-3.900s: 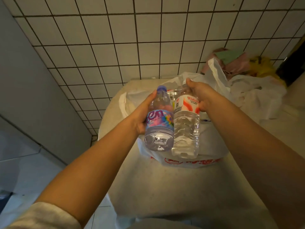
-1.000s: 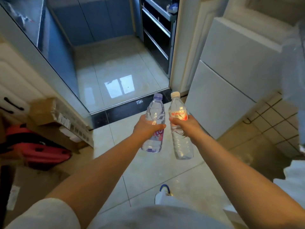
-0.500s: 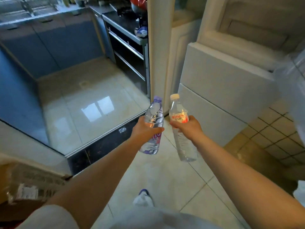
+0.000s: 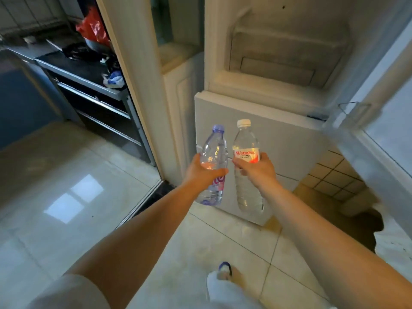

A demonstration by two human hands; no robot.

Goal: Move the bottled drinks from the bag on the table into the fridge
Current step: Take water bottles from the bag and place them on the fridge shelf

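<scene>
Gripping a purple-capped clear plastic bottle (image 4: 213,166) in the left hand (image 4: 201,172) and a white-capped one (image 4: 246,166) in the right hand (image 4: 256,169), the person faces the open white fridge (image 4: 278,70); neither is shelved yet.

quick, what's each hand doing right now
Left hand: grips the purple-capped bottle.
Right hand: grips the white-capped bottle.
</scene>
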